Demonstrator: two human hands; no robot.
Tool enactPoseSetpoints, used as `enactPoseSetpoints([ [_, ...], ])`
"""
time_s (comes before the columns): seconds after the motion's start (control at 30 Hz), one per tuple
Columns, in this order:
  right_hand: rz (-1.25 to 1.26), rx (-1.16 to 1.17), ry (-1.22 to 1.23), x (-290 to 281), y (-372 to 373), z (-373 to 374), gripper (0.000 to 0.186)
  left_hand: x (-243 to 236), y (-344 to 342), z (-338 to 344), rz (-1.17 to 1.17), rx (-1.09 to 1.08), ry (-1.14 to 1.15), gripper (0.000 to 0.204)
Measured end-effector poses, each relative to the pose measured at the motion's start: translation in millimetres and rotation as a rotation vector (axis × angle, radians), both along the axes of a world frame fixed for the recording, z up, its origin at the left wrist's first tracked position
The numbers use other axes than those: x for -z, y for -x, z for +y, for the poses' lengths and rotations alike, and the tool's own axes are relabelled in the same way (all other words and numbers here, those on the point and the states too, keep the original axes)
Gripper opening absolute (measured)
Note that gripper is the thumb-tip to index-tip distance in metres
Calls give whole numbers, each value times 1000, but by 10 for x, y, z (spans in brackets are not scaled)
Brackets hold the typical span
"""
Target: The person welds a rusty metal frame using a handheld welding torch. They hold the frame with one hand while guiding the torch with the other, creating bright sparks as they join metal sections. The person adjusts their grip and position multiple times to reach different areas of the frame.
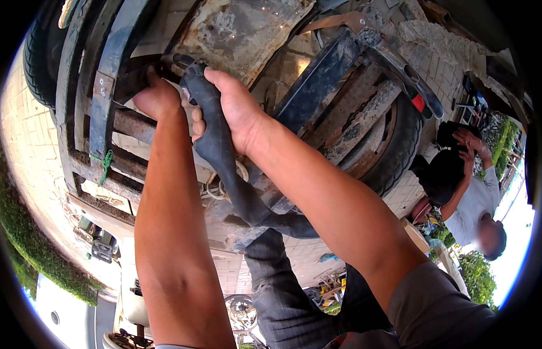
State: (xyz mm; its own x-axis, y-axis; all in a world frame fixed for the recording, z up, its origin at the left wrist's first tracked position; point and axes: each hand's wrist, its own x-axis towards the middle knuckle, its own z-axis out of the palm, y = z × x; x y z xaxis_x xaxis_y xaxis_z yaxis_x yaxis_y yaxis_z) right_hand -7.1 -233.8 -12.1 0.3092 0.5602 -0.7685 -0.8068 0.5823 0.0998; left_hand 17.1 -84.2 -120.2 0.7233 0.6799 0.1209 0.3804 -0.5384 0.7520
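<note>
R grip (239,113) pinching blk tube (215,142) | L grip (158,97) nr frame (101,119) | can't tell hold

Both arms (173,232) outstretched; right fingers (198,120) curled.

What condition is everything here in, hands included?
Black rubber tube: limp, bent
Right hand: closed around the tube
Left hand: fingers partly hidden, so its hold is unclear
Metal frame: rusty, paint worn
Green cord: tied to the frame
Metal sheet: rust-stained
</note>
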Motion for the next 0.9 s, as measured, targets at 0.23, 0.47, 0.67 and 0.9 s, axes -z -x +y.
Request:
enactPoseSetpoints([
  [0.23,42,-1,-32,22,-8,16,46,-36,-3,-34,2,-41,37,19],
  [0.47,31,-21,-54,82,-7,48,45,-65,9,-39,15,-19,-25,19],
  [0.67,26,-13,-66,119,-10,52,46,-82,-14,-57,52,-78,72,19],
  [0.9,38,-23,-57,94,-6,55,47,-100,-4,-101,-71,-19,56,18],
])
